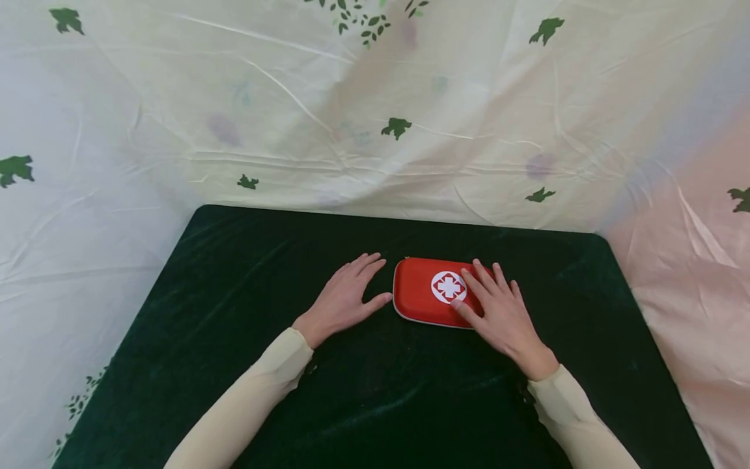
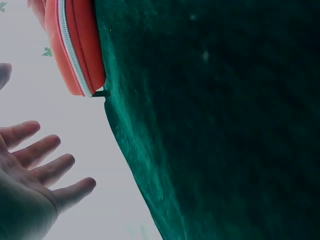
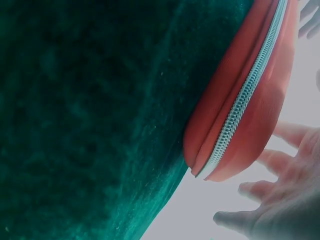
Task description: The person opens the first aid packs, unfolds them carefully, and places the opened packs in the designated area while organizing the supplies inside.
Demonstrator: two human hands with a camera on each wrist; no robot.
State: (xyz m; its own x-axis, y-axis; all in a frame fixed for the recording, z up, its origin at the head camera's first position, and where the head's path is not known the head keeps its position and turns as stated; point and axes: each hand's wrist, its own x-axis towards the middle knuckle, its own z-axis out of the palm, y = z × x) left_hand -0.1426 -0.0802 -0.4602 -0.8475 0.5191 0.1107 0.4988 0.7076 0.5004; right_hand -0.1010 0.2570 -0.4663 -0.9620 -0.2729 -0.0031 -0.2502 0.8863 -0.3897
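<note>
A red zippered first-aid case (image 1: pixel 418 290) with a white cross emblem lies on the dark green cloth. Over its right end spreads my right hand (image 1: pixel 504 316), fingers straight and apart, overlapping the lid in the head view. My left hand (image 1: pixel 346 296) is just left of the case, fingers extended and thumb tip close to its left edge. In the left wrist view, the left hand (image 2: pixel 35 170) has nothing in its fingers, and the zipper pull (image 2: pixel 101 93) hangs at the case's corner. The right wrist view shows the pale zipper (image 3: pixel 240 100) closed along the side.
The dark green velvety cloth (image 1: pixel 363 404) covers the table. Behind it and at both sides hangs a pale curtain (image 1: pixel 281 98) with green leaf prints, meeting the table's back edge.
</note>
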